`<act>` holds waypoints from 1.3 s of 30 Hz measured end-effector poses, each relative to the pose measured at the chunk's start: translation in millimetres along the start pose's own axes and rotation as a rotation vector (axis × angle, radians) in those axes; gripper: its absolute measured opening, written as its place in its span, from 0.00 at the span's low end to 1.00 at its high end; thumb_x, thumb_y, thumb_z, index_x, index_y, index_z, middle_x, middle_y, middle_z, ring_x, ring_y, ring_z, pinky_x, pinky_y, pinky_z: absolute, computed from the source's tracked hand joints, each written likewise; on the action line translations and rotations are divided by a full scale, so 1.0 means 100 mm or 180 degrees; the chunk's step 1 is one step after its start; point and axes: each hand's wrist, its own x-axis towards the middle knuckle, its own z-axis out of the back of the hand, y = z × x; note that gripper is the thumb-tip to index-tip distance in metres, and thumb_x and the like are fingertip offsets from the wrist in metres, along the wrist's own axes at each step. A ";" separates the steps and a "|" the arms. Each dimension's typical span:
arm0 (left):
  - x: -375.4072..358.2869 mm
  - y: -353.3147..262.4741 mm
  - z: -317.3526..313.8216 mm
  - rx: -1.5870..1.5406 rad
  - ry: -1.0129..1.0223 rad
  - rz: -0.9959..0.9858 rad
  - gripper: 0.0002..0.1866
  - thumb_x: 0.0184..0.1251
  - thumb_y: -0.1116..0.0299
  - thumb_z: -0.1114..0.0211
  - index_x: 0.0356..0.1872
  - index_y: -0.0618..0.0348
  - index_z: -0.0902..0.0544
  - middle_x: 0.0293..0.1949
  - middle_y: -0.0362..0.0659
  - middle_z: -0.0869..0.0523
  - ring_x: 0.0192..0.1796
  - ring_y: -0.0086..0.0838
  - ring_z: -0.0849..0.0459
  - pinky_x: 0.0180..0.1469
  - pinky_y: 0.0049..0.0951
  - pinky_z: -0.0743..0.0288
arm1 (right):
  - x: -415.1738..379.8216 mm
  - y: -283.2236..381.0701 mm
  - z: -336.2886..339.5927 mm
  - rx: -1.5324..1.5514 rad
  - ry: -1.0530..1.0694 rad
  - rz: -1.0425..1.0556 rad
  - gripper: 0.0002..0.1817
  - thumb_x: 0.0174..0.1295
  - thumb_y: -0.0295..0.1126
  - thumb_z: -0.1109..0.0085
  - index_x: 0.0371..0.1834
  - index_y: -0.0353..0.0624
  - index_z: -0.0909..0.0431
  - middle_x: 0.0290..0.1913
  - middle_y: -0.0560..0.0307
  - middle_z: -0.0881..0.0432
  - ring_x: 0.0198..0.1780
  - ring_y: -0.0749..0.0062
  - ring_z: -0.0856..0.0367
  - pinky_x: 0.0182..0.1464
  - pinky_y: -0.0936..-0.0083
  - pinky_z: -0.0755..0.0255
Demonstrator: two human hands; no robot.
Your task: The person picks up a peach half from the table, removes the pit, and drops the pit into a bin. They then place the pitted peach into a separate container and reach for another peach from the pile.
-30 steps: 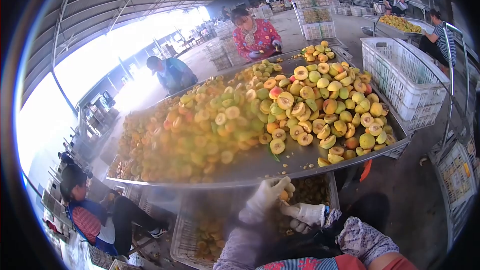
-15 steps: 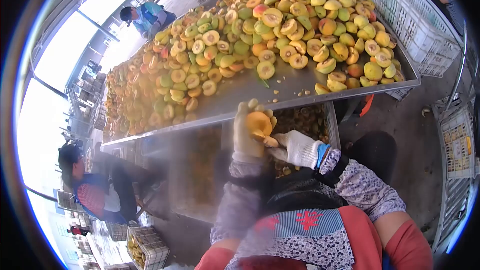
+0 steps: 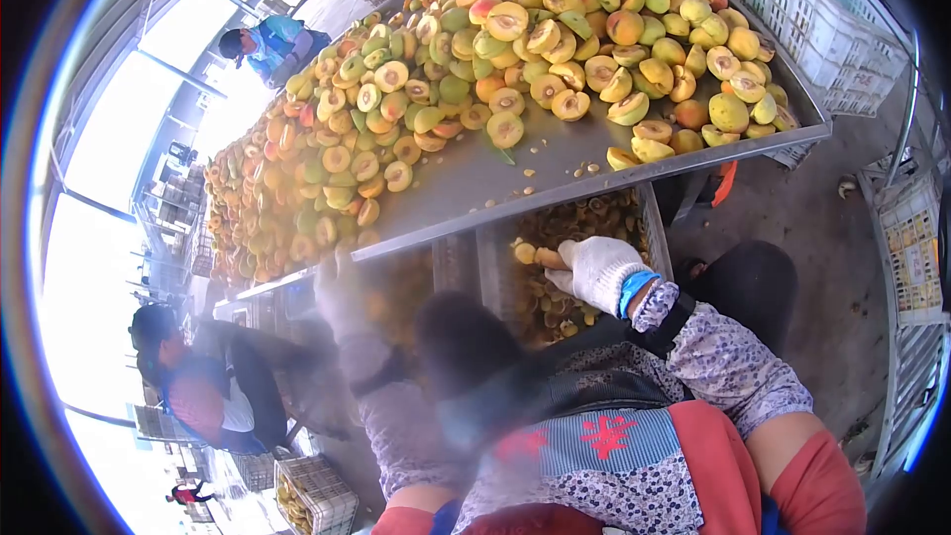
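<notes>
While the halved peaches (image 3: 515, 69) lie heaped cut-side up across the sloping steel table (image 3: 466, 183), a bare strip along its near edge leaves room to pull fruit down, and a crate of pits and scraps (image 3: 580, 238) sits directly under that edge, where waste can drop straight in. The right hand (image 3: 599, 272), in a white knit glove with a blue cuff, hovers over this crate with its fingers curled around a small wooden-handled tool (image 3: 548, 258); a little orange piece at the tip may be a pit or a scrap of flesh, though the view is too coarse to be sure. The left hand (image 3: 339, 292), also gloved, reaches up to the table's rim at the left, by the nearest peach halves. It is blurred behind a hazy smear on the lens, so I cannot tell whether it is spread or closed, or whether it has any fruit. Another worker (image 3: 193, 386) sits low at the left, and one more (image 3: 263, 45) bends at the far side.
</notes>
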 end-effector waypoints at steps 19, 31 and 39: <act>0.38 -1.72 -2.06 0.0372 0.2348 -0.1656 0.33 0.58 0.59 0.28 0.65 0.59 0.26 0.54 0.56 0.16 0.58 0.44 0.17 0.62 0.37 0.26 | 0.02 -0.04 0.32 0.0565 -0.1402 0.0054 0.21 0.67 0.51 0.42 0.41 0.42 0.21 0.32 0.41 0.15 0.38 0.43 0.15 0.41 0.51 0.23; -0.61 -1.52 -1.44 -0.3979 0.2124 -0.0578 0.20 0.76 0.52 0.41 0.50 0.61 0.20 0.41 0.46 0.15 0.41 0.34 0.14 0.41 0.29 0.19 | 0.18 -0.07 0.11 0.1553 -0.2000 0.0262 0.19 0.70 0.46 0.47 0.43 0.39 0.20 0.34 0.35 0.16 0.41 0.37 0.18 0.43 0.48 0.25; -0.71 -1.44 -1.20 -0.4985 0.2307 0.0962 0.26 0.76 0.45 0.43 0.50 0.63 0.21 0.38 0.47 0.17 0.40 0.38 0.16 0.43 0.35 0.19 | 0.09 0.09 0.12 0.0800 -0.1778 0.0370 0.15 0.66 0.44 0.39 0.42 0.42 0.22 0.29 0.39 0.17 0.36 0.40 0.17 0.38 0.50 0.24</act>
